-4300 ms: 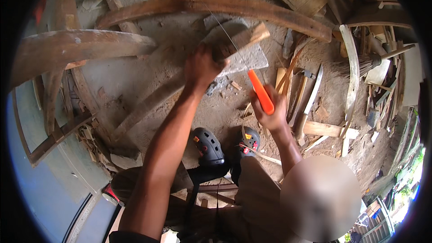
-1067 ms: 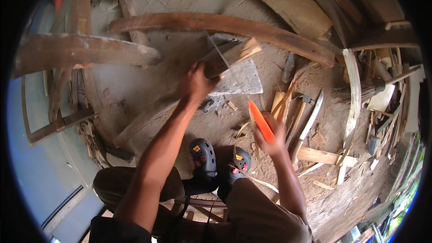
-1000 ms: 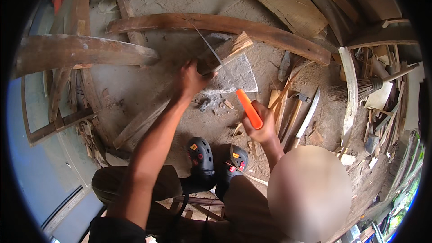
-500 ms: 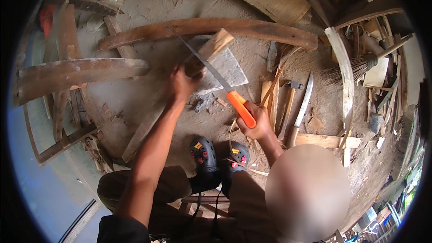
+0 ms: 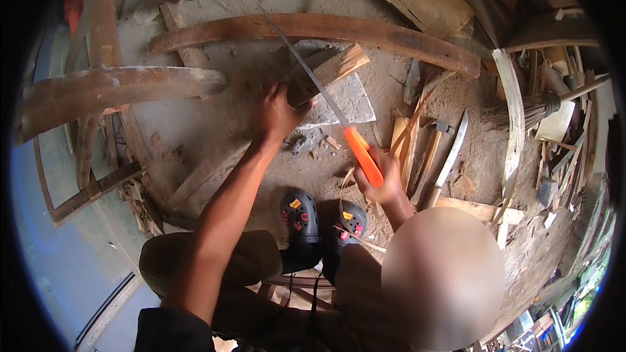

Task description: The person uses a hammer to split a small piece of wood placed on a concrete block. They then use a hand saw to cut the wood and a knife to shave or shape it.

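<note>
My left hand [image 5: 279, 114] presses down on a thick block of wood [image 5: 345, 65], its fingers wrapped around the near end. The block lies over a pale stone slab [image 5: 355, 101] on the dirt floor. Closed around the orange handle of a handsaw [image 5: 363, 154], my right hand [image 5: 383, 179] is nearer to my body than the block. The saw's narrow blade runs away to the upper left, across the block beside my left hand. How deep the teeth sit in the wood cannot be seen.
A long curved brown beam [image 5: 313, 26] lies beyond the slab. To the right are a hammer [image 5: 427, 156], a long knife [image 5: 450, 156] and a twig broom [image 5: 521, 112]. Another beam [image 5: 124, 88] rests at left. My clogs [image 5: 300, 218] are close below.
The view has shifted, so most things appear farther right. My right hand has pushed the saw slightly forward across the block. My left hand keeps its hold on the block.
</note>
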{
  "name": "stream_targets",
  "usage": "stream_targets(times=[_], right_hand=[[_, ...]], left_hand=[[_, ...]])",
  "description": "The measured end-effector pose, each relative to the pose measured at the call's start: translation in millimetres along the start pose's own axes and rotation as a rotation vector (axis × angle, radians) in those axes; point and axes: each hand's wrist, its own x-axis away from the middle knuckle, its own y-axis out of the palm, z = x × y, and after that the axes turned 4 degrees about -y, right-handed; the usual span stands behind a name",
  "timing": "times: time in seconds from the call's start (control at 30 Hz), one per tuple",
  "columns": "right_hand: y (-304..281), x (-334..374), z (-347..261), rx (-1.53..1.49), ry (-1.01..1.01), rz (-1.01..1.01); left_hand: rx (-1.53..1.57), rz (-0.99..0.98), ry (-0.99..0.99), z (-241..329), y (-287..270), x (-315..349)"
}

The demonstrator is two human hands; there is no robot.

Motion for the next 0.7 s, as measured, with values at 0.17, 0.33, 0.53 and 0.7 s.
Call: stream_targets(times=[0.17, 0.33, 0.53, 0.7], right_hand=[[-61.7, 175.3, -17.8, 0.231, 0.024, 0.023], [-139.1, 256.9, -63.2, 0.653, -0.076, 0.145], [-97.3, 229.4, 13.5, 0.2, 0.235, 0.567], [-15.1, 133.8, 37.9, 0.28, 0.137, 0.724]], left_hand=[[-0.083, -0.078, -0.064, -6.4, 5.2, 2.9], [-0.109, -0.068, -0.006, -17.9, 15.9, 12.0], [-0.078, -0.201, 0.059, -12.1, 6.4, 11.8], [0.051, -0.519, 0.204, -27.3, -21.3, 18.5]])
